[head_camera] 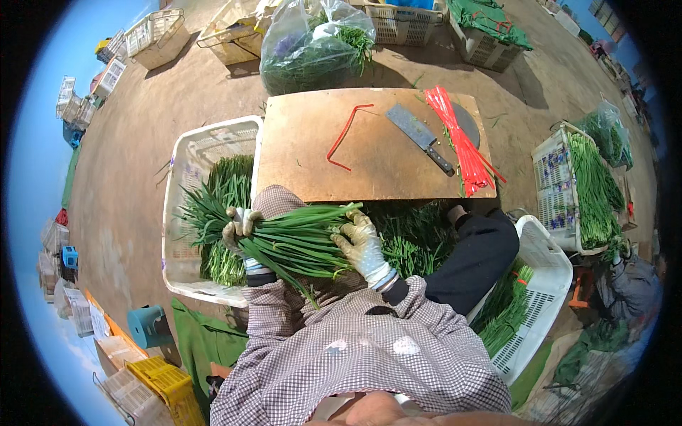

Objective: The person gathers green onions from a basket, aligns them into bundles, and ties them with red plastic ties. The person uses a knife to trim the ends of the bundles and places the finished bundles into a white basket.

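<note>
My left hand (241,229), in a stained work glove, is closed round a bunch of long green leafy stalks (298,239) that lies across my lap. At the bunch's other end, my gloved right hand (362,245) touches the stalk ends with its fingers spread; whether it grips any is unclear. Beyond my lap is a wooden board (303,133). On it lie a bent red tie strip (341,137), a cleaver (418,136) and a bundle of red strips (461,141) partly over a grey disc (467,125).
A white plastic crate (173,223) of green stalks stands left; another crate (554,287), holding a tied bunch, is at my right. More stalks lie under the board. A large plastic bag (298,58) of greens stands behind it. Another person (634,282) is at far right.
</note>
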Demonstrator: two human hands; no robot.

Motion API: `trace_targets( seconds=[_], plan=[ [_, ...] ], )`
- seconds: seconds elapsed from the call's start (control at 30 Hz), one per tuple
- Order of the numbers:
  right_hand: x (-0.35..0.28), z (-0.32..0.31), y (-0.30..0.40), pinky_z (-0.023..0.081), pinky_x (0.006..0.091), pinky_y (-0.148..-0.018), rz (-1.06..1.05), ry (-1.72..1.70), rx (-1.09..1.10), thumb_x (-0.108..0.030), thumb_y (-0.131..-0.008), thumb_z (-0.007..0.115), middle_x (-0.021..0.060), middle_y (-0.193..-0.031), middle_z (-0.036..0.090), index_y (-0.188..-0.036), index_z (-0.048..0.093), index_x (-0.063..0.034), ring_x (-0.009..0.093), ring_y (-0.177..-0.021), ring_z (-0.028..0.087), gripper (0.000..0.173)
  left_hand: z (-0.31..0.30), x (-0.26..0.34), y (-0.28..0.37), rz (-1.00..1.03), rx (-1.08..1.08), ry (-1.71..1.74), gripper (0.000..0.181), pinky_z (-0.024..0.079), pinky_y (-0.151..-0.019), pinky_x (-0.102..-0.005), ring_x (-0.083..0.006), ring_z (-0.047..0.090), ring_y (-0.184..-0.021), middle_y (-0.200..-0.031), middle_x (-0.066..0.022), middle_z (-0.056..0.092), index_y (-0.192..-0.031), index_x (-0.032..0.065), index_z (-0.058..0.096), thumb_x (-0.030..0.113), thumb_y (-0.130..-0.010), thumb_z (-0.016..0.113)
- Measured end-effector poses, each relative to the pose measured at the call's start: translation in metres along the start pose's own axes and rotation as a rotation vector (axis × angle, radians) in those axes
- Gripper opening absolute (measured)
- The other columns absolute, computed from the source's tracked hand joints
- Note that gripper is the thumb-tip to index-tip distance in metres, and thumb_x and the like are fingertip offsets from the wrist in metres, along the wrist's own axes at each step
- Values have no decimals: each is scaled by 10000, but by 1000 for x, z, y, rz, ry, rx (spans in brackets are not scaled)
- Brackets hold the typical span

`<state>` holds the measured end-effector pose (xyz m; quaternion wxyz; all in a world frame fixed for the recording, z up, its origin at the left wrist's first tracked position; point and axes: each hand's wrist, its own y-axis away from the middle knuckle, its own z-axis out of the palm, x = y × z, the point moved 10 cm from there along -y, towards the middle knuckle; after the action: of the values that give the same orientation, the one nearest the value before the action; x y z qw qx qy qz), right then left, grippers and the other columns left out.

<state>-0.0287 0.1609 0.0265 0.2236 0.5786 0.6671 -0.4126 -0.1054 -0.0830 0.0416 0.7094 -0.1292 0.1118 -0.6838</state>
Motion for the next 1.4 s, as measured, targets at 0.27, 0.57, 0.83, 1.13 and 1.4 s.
trace_targets(
  seconds=[0.27,0.57,0.83,1.13,1.4],
  plan=[
    [59,-12,22,494,451,-858,50,233,35,-100,-832,616,142,-1009,649,-903,609,-20,345,-897,618,107,-5,25,7,93,7,13,226,462,-934,-349,-129,466,-634,-659,7,409,-1107,-6,536,55,-890,536],
    [37,69,53,484,311,-884,690,-1309,-467,-317,-868,722,59,-1111,665,-1196,622,-35,180,-1017,605,444,-19,3,-3,13,18,118,211,448,-946,-357,-119,432,-619,-646,16,381,-1099,-10,540,49,-899,510],
    [29,48,40,528,312,-898,748,-1604,-156,-93,-866,678,45,-1096,668,-1202,604,-39,159,-983,639,348,-23,12,-12,86,15,77,212,459,-963,-368,-119,420,-615,-642,14,368,-1096,-13,549,45,-897,504],
    [42,60,44,547,307,-771,927,-1462,-228,-236,-854,741,63,-1060,669,-1145,623,-10,164,-913,641,387,-22,8,-13,76,71,69,190,467,-869,-311,-116,416,-572,-613,21,350,-1042,-30,557,-7,-862,500],
    [37,25,34,496,296,-930,628,-1495,-40,-199,-945,615,73,-1045,681,-1130,634,-34,151,-924,635,249,-47,32,-3,182,197,93,205,466,-870,-310,-115,423,-575,-632,22,378,-1065,-48,576,5,-876,514]
  ],
)
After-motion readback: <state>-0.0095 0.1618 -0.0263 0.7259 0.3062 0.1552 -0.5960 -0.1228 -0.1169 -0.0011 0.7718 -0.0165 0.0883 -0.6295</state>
